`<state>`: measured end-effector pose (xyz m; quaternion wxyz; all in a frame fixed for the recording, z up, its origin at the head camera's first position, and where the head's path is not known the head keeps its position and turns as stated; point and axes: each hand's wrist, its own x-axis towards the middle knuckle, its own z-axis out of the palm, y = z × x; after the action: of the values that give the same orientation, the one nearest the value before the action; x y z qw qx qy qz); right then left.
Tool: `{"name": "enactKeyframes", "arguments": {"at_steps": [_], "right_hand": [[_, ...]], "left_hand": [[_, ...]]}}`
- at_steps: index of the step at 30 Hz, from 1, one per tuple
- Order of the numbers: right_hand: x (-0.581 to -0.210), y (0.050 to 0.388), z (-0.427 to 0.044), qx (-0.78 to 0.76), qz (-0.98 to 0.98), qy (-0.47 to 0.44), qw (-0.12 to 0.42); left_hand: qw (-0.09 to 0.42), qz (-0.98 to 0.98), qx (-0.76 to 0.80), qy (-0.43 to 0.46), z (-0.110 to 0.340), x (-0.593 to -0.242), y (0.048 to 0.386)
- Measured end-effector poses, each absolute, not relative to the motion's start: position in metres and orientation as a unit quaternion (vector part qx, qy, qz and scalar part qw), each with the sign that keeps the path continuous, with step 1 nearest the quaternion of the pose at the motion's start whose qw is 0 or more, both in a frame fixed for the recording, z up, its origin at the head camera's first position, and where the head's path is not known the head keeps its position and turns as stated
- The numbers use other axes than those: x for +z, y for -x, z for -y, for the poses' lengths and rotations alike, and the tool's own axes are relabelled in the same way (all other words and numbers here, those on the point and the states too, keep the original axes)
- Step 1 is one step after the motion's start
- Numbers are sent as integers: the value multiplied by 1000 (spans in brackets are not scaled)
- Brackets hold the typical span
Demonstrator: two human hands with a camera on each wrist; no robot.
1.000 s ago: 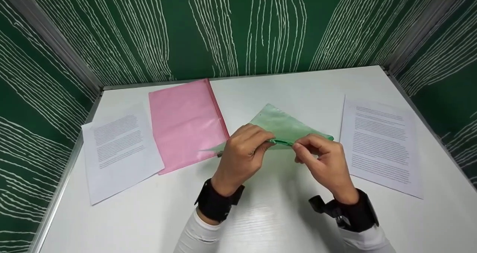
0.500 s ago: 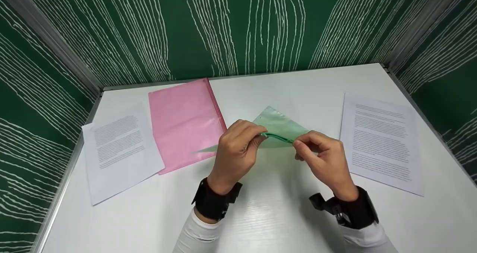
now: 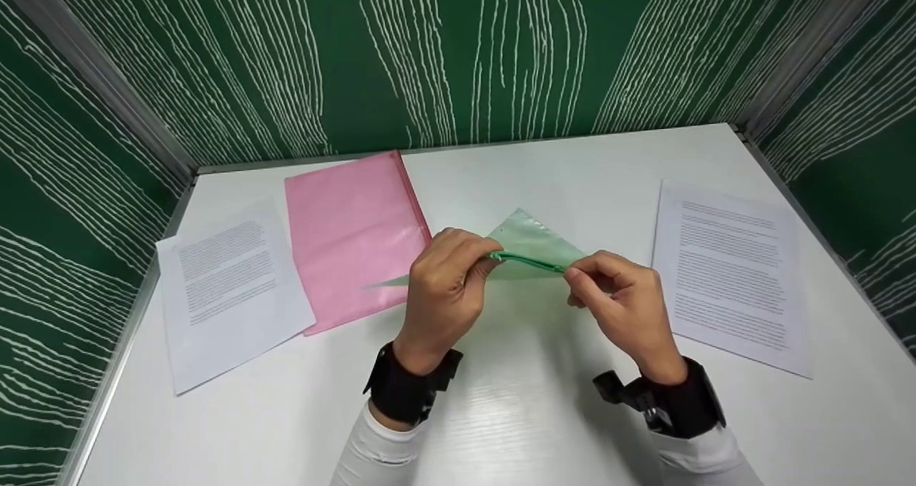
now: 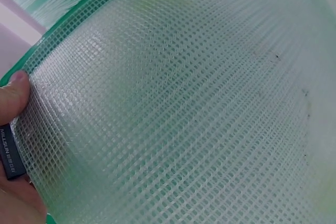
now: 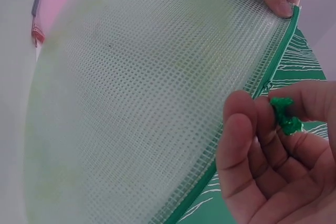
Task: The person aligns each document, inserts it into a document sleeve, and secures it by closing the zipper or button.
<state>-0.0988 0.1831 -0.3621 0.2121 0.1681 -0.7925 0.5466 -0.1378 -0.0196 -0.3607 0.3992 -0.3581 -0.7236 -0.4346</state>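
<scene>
A pale green mesh zip pouch (image 3: 533, 237) is held raised over the table, its darker green zip edge (image 3: 531, 259) bowed slightly between both hands. My left hand (image 3: 445, 289) pinches one end of that edge, its thumb (image 4: 14, 95) lying on the mesh beside a black label (image 4: 10, 153). Farther along the zip, my right hand (image 3: 622, 307) has its fingers curled at the edge. Between its thumb and fingers sits a small crumpled green piece (image 5: 286, 116), which looks like the zip pull. The mesh fills most of the left wrist view.
A pink zip pouch (image 3: 351, 235) lies left of centre, partly beneath the green pouch's corner. Printed sheets lie at the left (image 3: 225, 300) and a printed stack (image 3: 737, 285) at the right. Green walls with white lines border the white table (image 3: 515, 429).
My left hand has moved left and slightly away from me, drawing the pouch's end with it. More zip edge shows between the hands. The right hand has hardly moved.
</scene>
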Motion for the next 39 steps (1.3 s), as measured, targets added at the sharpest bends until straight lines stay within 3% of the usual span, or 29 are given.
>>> {"name": "enactKeyframes", "arguments": {"at_steps": [15,39], "right_hand": [[-389,111,-196,552,798,-153,184],[-391,116,-200,541,811,-108,195]], "left_hand": [[409,723,-433,350,20,-364,136],[436,712,-449,317,25,-358,137]]}}
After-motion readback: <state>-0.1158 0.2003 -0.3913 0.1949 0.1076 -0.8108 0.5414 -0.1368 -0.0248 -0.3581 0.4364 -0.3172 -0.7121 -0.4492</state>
